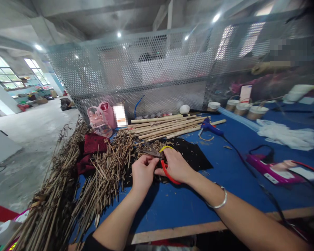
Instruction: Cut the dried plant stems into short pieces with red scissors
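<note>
My right hand (178,165) grips a pair of scissors (167,170) with one red and one yellow handle loop; the blades point left, above my left hand. Close beside it, my left hand (144,171) is closed in a pinch near the blades, and what its fingers hold is too small to make out. Beneath both hands lies a black cloth (196,153) strewn with dry plant bits (157,144). A heap of cut dried stalks (107,174) rests just left of my left hand.
Long pale sticks (170,127) lie behind the hands, with a blue glue gun (210,127) at their right end. A purple power strip (274,170) and cables occupy the right side. Taller dried stalks (52,181) line the left edge. A perforated metal screen (151,69) stands behind.
</note>
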Tool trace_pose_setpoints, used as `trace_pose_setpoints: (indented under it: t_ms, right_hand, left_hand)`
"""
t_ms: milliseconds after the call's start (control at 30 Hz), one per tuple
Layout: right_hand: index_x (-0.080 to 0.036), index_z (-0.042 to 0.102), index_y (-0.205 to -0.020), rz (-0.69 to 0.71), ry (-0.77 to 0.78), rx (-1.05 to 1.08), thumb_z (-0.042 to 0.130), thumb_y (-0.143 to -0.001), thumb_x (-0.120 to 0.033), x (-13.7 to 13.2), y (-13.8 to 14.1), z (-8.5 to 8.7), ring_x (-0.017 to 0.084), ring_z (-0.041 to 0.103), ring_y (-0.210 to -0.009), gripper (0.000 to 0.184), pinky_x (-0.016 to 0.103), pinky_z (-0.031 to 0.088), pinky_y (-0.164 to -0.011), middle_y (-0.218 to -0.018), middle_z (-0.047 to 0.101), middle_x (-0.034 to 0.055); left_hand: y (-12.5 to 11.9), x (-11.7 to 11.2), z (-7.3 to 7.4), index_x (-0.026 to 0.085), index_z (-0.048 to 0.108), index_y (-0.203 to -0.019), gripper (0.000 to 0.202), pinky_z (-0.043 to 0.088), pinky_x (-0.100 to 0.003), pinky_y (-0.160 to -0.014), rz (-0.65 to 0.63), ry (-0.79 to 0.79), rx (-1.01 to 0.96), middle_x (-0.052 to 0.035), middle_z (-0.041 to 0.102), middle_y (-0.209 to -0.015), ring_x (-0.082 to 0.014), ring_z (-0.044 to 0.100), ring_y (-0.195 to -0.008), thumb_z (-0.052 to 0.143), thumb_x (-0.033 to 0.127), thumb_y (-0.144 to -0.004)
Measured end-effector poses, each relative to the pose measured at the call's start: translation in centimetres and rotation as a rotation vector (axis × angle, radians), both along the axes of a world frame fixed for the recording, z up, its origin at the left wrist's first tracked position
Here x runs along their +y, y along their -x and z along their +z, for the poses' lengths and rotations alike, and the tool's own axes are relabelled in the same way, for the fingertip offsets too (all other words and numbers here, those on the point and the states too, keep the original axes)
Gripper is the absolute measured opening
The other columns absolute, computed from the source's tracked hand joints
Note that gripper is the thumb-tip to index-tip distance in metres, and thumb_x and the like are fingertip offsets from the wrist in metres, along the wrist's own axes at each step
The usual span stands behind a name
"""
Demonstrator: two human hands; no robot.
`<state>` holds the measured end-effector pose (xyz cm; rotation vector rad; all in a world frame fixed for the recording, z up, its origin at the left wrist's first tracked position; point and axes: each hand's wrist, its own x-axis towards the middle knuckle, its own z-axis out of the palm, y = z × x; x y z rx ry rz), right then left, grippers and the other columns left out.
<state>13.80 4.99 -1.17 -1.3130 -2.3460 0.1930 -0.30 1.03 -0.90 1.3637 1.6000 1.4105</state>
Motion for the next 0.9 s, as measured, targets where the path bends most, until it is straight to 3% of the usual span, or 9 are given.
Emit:
trace_pose_setpoints:
  t_ms: [200,467,700,900]
  right_hand:
    - [-0.02,0.047,-0.078,-0.08,0.12,0.035,0.057,-0.071,-0.056,-0.2,0.3,-0.3,0.016,0.054,-0.062,0.038,0.025,0.032,-0.054,-0.07,0.057,0.0022]
    - [-0.02,0.049,-0.072,0.001,0.225,0.109,0.053,-0.075,-0.051,0.9,-0.4,-0.7,0.011,0.048,-0.052,0.032,0.022,0.029,-0.048,-0.06,0.055,-0.0012]
    - [-0.02,0.047,-0.082,0.062,0.169,0.091,0.062,-0.067,-0.05,0.3,-0.4,0.3,0.013,0.051,-0.063,0.036,0.023,0.033,-0.055,-0.076,0.057,0.0011]
    - [-0.019,0.046,-0.079,0.094,0.093,0.107,0.065,-0.064,-0.049,0.2,-0.2,0.2,0.016,0.05,-0.068,0.038,0.026,0.037,-0.061,-0.078,0.055,0.0036]
  left_hand:
    - [0.2,0.0,-0.1,0.015,0.066,-0.07,0.022,0.037,-0.02,-0.05,0.036,-0.038,0.035,0.0004,0.058,-0.055,-0.0099,0.049,-0.05,0.062,0.037,-0.069]
    - [0.1,0.2,-0.1,0.013,0.069,-0.084,0.03,0.039,-0.019,-0.043,-0.053,0.055,-0.161,-0.004,0.064,-0.064,-0.0101,0.051,-0.049,0.06,0.038,-0.07]
    - [-0.1,0.2,0.4,0.014,0.064,-0.078,0.026,0.044,-0.019,-0.044,-0.122,0.108,-0.346,-0.0032,0.064,-0.066,-0.012,0.058,-0.055,0.055,0.037,-0.073]
    - [-0.2,0.0,0.2,0.013,0.062,-0.065,0.029,0.041,-0.018,-0.044,-0.176,0.048,-0.258,-0.003,0.063,-0.061,-0.0101,0.054,-0.049,0.053,0.039,-0.075]
